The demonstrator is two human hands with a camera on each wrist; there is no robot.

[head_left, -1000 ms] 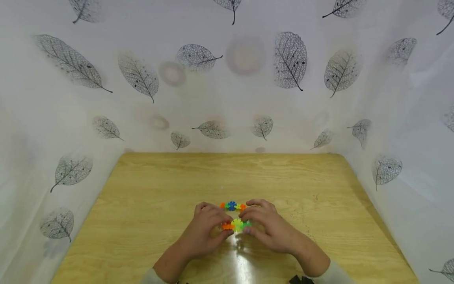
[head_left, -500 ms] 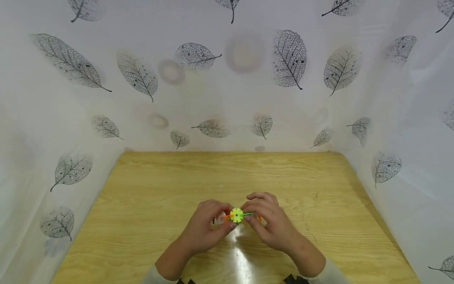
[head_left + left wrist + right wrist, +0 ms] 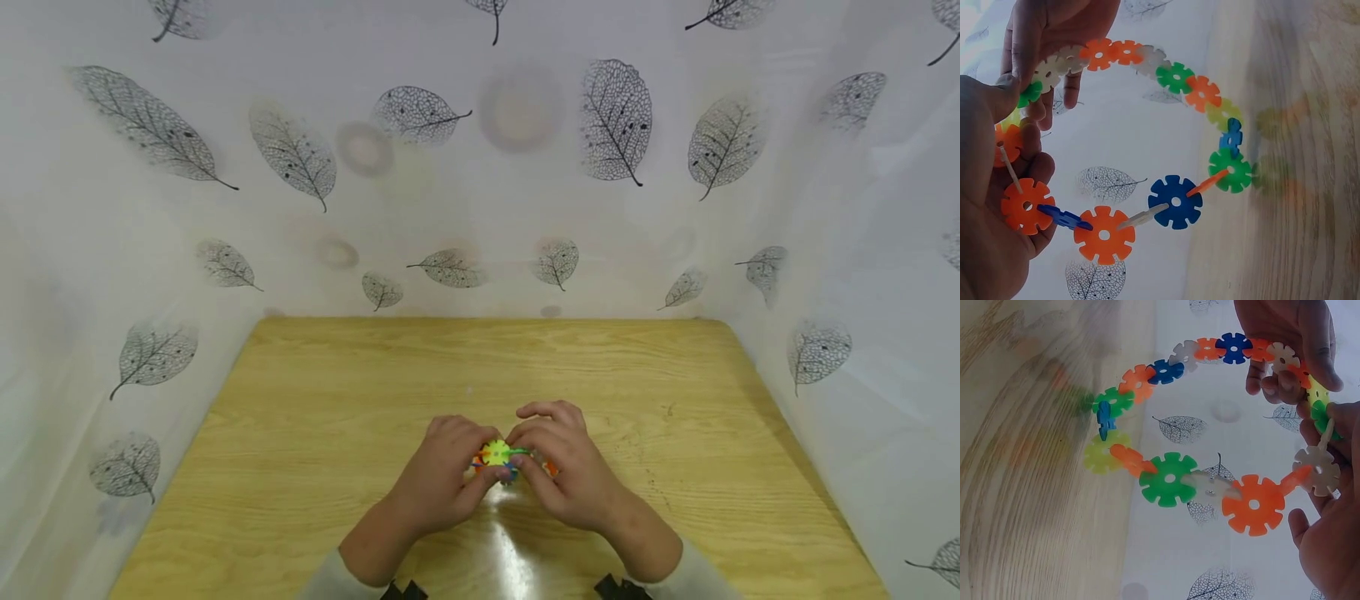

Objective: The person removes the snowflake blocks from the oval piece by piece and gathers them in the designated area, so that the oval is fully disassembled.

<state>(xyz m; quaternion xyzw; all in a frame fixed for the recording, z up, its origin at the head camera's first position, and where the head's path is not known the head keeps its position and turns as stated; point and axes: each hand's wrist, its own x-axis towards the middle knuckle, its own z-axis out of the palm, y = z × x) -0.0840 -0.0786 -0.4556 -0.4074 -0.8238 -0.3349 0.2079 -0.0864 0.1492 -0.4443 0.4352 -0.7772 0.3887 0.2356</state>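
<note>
A loop of slotted plastic snowflake discs (image 3: 1104, 235), in orange, blue, green, yellow and whitish, hangs from both hands and looks continuous, though fingers cover part of it. At its top, a yellow disc (image 3: 496, 452) faces up between the hands. My left hand (image 3: 442, 471) pinches the loop beside this disc, at the orange side. On the other side, my right hand (image 3: 570, 467) pinches the green disc (image 3: 1321, 419). The lowest discs, including a green disc (image 3: 1230, 170) and a blue disc (image 3: 1105, 420), hang close to the table; contact is unclear.
The wooden table (image 3: 337, 375) has a glossy surface that reflects the discs. A white curtain with leaf prints (image 3: 480, 192) surrounds it at the back and both sides. Dark straps (image 3: 403, 590) show near the wrists at the bottom edge.
The loop has swung from tilted, with its far side visible beyond the hands, to hanging downward beneath the yellow disc. Both hands have moved slightly away from the body.
</note>
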